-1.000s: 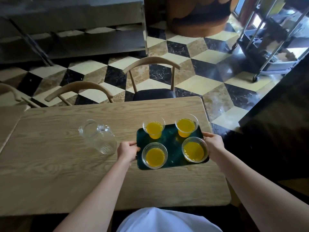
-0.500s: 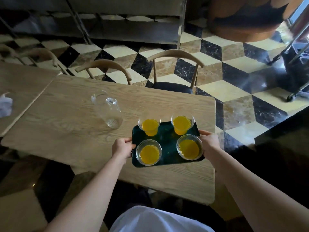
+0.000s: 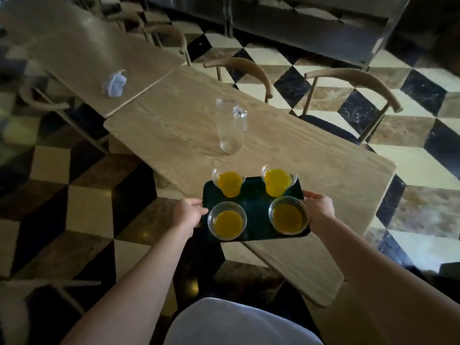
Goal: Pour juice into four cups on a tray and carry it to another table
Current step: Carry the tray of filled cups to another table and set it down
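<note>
A dark green tray (image 3: 255, 195) is held in the air over the near corner of the wooden table (image 3: 286, 150). My left hand (image 3: 188, 211) grips its left edge and my right hand (image 3: 319, 207) grips its right edge. Four clear cups of orange juice stand upright on it: far left cup (image 3: 229, 183), far right cup (image 3: 277, 181), near left cup (image 3: 227, 220), near right cup (image 3: 288, 217). An empty glass pitcher (image 3: 230, 125) stands on the table beyond the tray.
A second wooden table (image 3: 82, 53) adjoins at the upper left with a crumpled blue cloth (image 3: 114, 83) on it. Wooden chairs (image 3: 348, 100) stand along the far side. Checkered floor (image 3: 74, 195) lies to my left, with a chair frame (image 3: 49, 285) low left.
The tray has come off the table and toward me. My view has swung left, so the table now runs diagonally and the second table with the cloth shows.
</note>
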`<state>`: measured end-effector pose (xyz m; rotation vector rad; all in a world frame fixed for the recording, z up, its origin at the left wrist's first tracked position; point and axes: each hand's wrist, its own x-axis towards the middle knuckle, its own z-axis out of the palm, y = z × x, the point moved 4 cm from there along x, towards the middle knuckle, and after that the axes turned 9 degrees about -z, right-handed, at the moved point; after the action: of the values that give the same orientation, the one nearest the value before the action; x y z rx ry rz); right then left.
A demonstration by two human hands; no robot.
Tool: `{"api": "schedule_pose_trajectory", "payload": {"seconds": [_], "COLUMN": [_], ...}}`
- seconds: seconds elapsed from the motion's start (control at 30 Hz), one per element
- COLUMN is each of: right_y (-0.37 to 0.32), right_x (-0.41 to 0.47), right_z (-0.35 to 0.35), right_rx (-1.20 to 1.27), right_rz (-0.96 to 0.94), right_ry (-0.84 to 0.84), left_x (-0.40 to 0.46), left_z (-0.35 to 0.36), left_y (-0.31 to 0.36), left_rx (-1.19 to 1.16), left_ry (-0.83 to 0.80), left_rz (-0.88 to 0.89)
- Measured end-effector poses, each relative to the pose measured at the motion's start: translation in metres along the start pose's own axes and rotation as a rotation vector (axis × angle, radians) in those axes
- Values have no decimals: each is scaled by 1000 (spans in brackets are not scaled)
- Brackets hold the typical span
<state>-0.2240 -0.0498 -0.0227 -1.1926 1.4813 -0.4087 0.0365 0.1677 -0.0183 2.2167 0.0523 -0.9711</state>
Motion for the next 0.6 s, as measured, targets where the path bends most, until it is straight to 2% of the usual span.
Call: {"api": "schedule_pose_trajectory", "payload": {"seconds": [0.3, 0.6], "right_y": [-38, -67], "right_x": [-17, -53], "right_z": [92, 210], "right_rx": [-135, -234], "right_rz": [-112, -201], "right_ry": [-195, -384], "left_x": [-11, -2], "left_z": [-82, -173], "left_y": [-50, -105], "left_rx": [-102, -298], "left_ry": [196, 294], "left_rz": [-97, -206]}}
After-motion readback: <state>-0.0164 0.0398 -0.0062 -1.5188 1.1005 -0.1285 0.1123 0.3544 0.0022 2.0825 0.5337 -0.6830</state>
